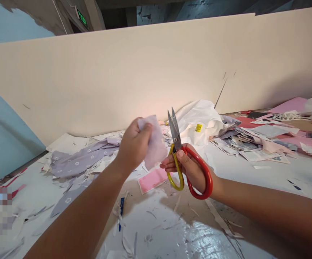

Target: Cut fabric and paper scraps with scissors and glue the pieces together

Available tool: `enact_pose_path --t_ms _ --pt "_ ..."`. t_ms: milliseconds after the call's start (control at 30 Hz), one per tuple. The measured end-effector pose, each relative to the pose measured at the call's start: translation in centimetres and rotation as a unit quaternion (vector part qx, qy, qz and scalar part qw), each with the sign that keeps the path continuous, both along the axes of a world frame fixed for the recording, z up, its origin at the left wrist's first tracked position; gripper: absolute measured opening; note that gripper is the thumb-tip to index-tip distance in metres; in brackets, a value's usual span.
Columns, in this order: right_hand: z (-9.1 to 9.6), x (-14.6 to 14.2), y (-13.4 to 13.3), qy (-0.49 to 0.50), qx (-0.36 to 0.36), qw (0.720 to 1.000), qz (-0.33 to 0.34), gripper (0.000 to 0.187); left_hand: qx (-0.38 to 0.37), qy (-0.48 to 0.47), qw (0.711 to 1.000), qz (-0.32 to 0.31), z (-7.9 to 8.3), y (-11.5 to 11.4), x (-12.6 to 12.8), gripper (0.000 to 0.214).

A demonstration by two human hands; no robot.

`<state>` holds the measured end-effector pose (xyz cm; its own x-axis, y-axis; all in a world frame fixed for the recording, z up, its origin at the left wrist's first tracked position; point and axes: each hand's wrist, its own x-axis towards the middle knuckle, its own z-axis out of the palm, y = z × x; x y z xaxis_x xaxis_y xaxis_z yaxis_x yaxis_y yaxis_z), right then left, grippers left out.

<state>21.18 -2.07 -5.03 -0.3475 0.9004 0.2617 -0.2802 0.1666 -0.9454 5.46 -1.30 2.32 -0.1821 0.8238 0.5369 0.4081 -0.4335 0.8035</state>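
Between the thumb and fingers of my left hand is a pale lilac fabric piece, hanging down on the right side of the hand. My right hand holds a pair of scissors with one red and one yellow handle, points upward and blades slightly parted. The blades stand just right of the fabric piece, apart from it. Below both hands a pink rectangular piece with a pale edge lies on the table.
Lilac flower-print fabric lies crumpled at left. A white plastic bag with a yellow label rests against the cream partition. Stacked scraps and white cord lie at right. Thin offcuts litter the white table.
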Motion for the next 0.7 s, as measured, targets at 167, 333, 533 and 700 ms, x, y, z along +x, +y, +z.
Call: enact_pose_path --t_ms 167,333,533,700 --pt "0.4 0.3 1.0 -0.025 -0.008 0.999 -0.027 0.033 -0.101 0.035 0.991 -0.084 -1.1 -0.6 1.6 0.016" --pt "1.4 0.4 1.4 0.032 -0.017 0.998 -0.051 0.03 -0.211 -0.113 0.942 -0.236 -1.9 0.4 1.5 0.027" --pt "2.1 1.2 2.4 0.085 -0.002 0.99 -0.112 0.028 -0.368 -0.127 0.867 -0.312 -2.3 1.5 0.8 0.05" --pt "2.6 1.7 2.6 0.097 0.018 0.982 -0.159 0.03 -0.476 -0.002 0.792 -0.382 -2.5 1.7 -0.3 0.075"
